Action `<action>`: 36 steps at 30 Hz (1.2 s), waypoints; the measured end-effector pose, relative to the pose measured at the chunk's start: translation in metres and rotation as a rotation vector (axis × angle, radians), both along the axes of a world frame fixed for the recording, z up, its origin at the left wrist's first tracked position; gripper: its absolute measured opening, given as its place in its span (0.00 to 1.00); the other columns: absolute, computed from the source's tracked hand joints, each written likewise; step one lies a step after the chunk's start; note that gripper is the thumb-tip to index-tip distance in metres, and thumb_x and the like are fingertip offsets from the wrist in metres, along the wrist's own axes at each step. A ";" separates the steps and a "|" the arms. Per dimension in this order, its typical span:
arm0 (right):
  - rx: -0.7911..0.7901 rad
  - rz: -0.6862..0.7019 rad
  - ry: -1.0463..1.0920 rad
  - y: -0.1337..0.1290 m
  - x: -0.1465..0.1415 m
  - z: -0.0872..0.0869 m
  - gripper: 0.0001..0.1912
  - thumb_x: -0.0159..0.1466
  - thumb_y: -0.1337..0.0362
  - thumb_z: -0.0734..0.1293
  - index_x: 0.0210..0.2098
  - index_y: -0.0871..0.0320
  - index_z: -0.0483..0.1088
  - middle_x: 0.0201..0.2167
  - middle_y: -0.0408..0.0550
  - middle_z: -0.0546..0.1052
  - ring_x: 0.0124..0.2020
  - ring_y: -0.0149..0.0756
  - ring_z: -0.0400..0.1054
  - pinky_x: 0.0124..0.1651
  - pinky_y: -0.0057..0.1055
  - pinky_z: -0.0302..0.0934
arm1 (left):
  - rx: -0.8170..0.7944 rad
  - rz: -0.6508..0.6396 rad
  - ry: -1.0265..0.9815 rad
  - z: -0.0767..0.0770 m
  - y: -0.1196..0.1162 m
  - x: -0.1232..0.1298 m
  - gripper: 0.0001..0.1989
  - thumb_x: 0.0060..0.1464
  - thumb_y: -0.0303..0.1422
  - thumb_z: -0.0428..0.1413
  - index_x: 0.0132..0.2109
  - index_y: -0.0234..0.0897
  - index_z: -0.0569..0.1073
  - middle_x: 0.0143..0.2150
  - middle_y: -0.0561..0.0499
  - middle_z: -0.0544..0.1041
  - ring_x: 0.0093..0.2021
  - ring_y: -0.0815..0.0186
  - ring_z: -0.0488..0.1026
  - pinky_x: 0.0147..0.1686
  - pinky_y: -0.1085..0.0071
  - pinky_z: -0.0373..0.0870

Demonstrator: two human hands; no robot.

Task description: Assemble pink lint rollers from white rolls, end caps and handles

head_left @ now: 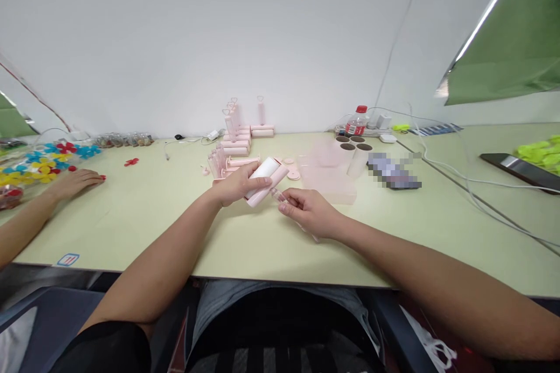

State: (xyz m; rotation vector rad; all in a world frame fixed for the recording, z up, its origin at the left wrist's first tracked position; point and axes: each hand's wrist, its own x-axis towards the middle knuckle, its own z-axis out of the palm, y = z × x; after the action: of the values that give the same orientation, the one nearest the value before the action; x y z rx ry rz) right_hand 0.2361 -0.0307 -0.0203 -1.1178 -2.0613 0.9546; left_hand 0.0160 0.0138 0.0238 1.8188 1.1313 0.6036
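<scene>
Head view showed no readable writing; the red label on the bottle (356, 123) at the back of the table (144, 210) was too small to make out. Above the table's middle, the left hand (238, 184) wrapped around a pink-cased lint roller (265, 178), arm reaching forward. Just beside it, the right hand (308, 210) pinched a clear handle (280, 196), its tip pointing toward the roller.

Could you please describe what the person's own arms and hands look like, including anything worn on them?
Both forearms are bare from wrist to above the elbow. The left hand and right hand wear no gloves, and no rings, watch or bracelets show. A dark short sleeve covers the left upper arm; the right upper arm is out of frame.
</scene>
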 end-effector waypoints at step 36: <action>-0.147 -0.071 0.002 0.002 -0.002 0.002 0.18 0.64 0.51 0.64 0.25 0.56 0.61 0.13 0.35 0.59 0.14 0.26 0.54 0.19 0.25 0.44 | 0.113 0.075 0.207 -0.007 -0.001 0.009 0.28 0.50 0.55 0.55 0.50 0.40 0.69 0.46 0.48 0.76 0.45 0.54 0.74 0.37 0.65 0.68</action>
State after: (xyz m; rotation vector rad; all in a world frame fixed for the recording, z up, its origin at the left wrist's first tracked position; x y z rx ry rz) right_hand 0.2337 -0.0291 -0.0188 -1.2564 -1.9620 1.0855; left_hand 0.0253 0.0125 0.0167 1.9781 1.3316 0.5406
